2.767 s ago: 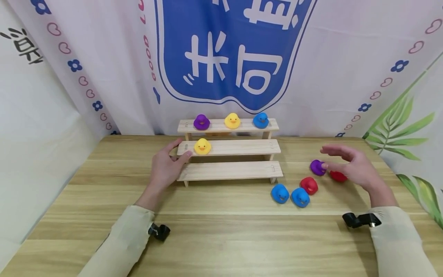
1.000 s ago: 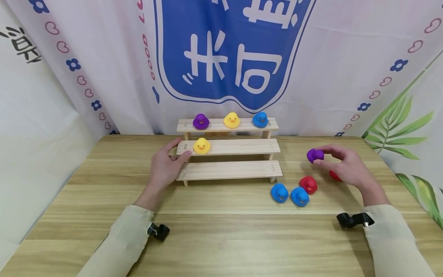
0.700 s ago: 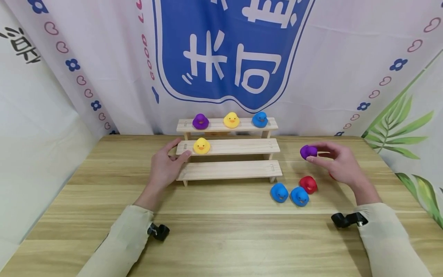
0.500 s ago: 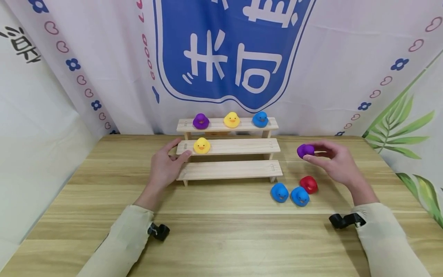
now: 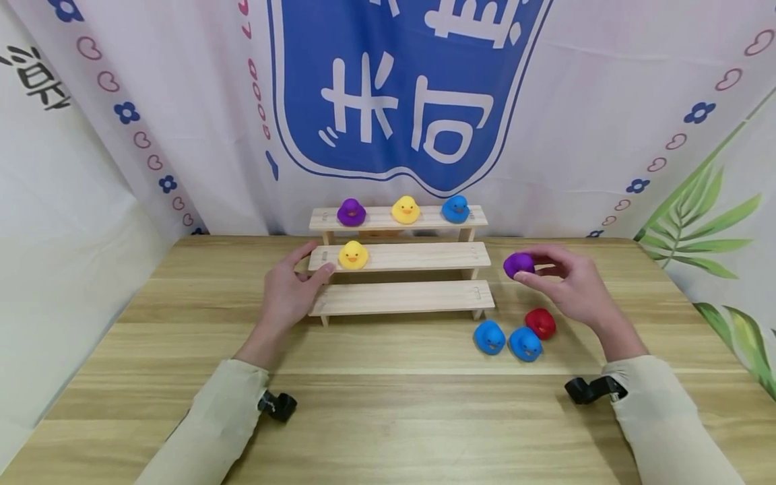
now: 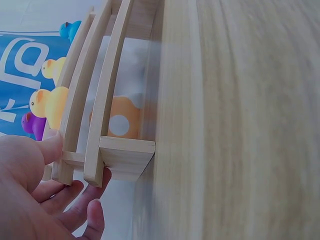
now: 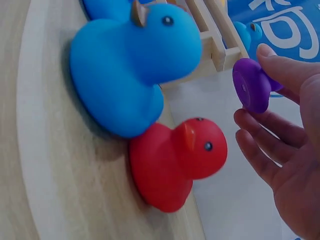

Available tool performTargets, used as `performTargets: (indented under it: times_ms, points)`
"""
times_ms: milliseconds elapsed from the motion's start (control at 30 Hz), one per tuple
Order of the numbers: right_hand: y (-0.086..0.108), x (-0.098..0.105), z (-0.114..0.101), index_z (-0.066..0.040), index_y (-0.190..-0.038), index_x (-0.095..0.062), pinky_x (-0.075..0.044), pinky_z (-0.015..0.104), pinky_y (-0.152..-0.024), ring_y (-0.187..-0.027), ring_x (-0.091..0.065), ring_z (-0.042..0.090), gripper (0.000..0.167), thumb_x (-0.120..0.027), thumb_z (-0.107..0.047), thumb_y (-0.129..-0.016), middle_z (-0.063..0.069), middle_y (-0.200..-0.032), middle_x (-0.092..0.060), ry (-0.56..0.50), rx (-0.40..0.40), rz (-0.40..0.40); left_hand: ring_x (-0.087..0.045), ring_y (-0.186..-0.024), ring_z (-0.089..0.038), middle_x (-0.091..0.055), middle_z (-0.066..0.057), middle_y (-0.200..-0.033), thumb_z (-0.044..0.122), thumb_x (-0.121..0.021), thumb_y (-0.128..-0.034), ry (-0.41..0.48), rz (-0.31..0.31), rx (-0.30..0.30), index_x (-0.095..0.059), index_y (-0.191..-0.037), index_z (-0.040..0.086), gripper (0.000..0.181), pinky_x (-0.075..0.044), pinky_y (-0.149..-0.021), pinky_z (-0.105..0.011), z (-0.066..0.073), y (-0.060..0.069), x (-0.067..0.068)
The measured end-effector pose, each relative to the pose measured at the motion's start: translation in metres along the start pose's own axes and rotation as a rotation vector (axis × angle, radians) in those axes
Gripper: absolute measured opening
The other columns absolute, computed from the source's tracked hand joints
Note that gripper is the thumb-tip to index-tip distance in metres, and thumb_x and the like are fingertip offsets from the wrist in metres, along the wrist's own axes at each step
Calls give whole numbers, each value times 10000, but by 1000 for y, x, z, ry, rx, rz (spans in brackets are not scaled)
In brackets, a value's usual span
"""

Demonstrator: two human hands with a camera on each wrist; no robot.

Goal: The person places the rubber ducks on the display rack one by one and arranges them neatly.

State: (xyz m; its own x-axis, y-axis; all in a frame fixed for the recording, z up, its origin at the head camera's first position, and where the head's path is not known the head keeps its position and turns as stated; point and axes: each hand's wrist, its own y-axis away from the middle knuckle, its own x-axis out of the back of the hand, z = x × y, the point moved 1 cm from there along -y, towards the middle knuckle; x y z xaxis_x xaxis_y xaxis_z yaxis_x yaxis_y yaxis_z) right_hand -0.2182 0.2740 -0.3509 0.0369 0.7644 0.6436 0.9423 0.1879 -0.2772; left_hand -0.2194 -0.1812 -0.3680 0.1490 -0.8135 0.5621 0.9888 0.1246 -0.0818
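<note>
The rack is gripped at left by the left hand; to its right, past a red duck, a purple duck is pinched by the right hand, base shown only in right-wrist view.

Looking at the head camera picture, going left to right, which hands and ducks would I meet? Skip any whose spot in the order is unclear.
Left hand, upper purple duck, upper yellow duck, upper blue duck, leftmost lower blue duck, held purple duck, right hand.
</note>
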Motion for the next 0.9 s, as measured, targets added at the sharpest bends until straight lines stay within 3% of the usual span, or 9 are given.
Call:
performTargets:
  times_ms: [200, 433, 533, 700, 900]
  points:
    - [-2, -6, -7, -64, -1360, -683, -507, 39, -885, -1043, -638, 44, 430, -799, -211, -973, 168, -1292, -706, -13, 38, 21, -600, -599, -83, -500, -128, -1641, 362, -712, -1033, 12, -2, -3, -477, -1605, 176, 646, -468, -488, -228, -1, 1, 1]
    - [-2, -13, -18, -96, -1389, -671, -490, 34, -897, -1131, -666, 294, 439, -782, -233, -987, 161, -1316, -697, -12, 45, 29, -594, -591, -80, -506, -131, -1636, 365, -716, -1030, 8, 2, 1, -485, -1601, 186, 642, -461, -484, -228, -1, 2, 2]
    - [-2, -13, -20, -116, -1404, -664, -461, 13, -899, -1176, -659, 335, 448, -780, -235, -988, 153, -1331, -692, -12, 45, 37, -567, -573, -78, -510, -121, -1634, 372, -715, -1031, 7, -4, 5, -481, -1604, 193, 645, -445, -476, -225, 0, 1, 0]
    - [-4, -17, -25, -148, -1403, -673, -462, 21, -927, -1186, -639, 248, 439, -785, -215, -983, 125, -1334, -698, -9, 86, 71, -529, -547, -71, -504, -105, -1640, 373, -717, -1029, 19, -11, 17, -472, -1610, 205, 652, -430, -468, -221, 1, 0, -1]
    - [-12, -28, -33, -143, -1360, -707, -525, 88, -958, -1119, -643, 75, 400, -792, -139, -969, 91, -1282, -733, -93, 164, 68, -545, -554, -79, -504, -113, -1639, 368, -718, -1029, 12, 0, 12, -477, -1607, 198, 648, -437, -471, -223, 1, 1, 0]
